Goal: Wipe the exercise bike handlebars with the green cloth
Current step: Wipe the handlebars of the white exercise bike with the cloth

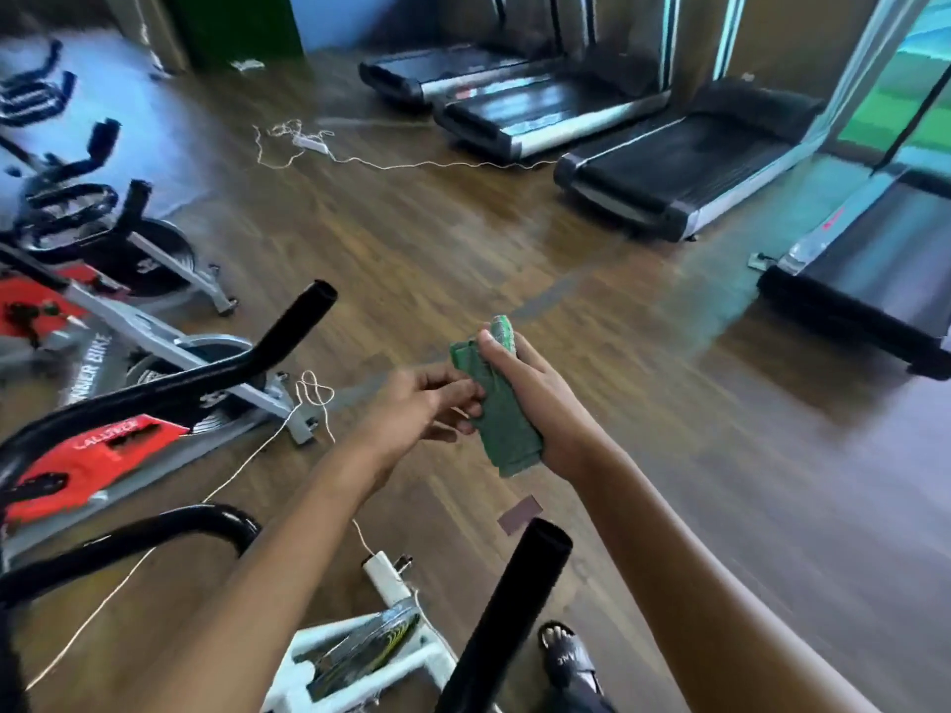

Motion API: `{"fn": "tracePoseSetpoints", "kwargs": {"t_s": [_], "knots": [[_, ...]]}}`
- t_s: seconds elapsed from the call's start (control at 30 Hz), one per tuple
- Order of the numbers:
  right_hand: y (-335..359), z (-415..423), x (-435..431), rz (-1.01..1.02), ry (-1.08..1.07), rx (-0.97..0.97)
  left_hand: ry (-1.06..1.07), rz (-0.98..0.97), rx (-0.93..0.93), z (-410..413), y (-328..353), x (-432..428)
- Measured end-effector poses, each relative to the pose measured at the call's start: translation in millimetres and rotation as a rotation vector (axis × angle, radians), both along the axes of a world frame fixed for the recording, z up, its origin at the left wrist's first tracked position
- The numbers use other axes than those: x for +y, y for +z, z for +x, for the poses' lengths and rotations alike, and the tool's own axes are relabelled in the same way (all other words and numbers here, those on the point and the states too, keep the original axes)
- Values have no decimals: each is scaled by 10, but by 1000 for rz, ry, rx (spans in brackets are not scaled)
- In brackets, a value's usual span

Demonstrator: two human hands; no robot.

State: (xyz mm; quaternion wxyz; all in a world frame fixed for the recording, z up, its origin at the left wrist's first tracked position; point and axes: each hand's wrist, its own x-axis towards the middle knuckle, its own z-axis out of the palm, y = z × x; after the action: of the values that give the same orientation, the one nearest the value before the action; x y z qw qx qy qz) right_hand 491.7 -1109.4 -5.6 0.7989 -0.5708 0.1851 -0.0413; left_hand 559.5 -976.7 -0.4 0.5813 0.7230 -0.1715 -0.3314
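A folded green fabric cloth [507, 427] was found gripped by curled fingers of the right hand [535, 398], its edge pinched by the left hand [419, 403], held apart from the black tubular handlebars [288, 337].

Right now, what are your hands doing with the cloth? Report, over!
Right hand grips the folded green cloth. Left hand pinches its edge. Cloth in the air, off the handlebars. Nothing in the way.
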Motion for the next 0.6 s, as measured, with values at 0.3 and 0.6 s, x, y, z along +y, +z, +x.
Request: {"fn": "tracePoseSetpoints", "kwargs": {"t_s": [0.3, 0.6], "knots": [[9, 760, 152, 3, 606, 84, 989, -42, -100, -21, -38, 272], [424, 530, 944, 172, 1256, 74, 1277, -519, 40, -1097, 198, 746]]}}
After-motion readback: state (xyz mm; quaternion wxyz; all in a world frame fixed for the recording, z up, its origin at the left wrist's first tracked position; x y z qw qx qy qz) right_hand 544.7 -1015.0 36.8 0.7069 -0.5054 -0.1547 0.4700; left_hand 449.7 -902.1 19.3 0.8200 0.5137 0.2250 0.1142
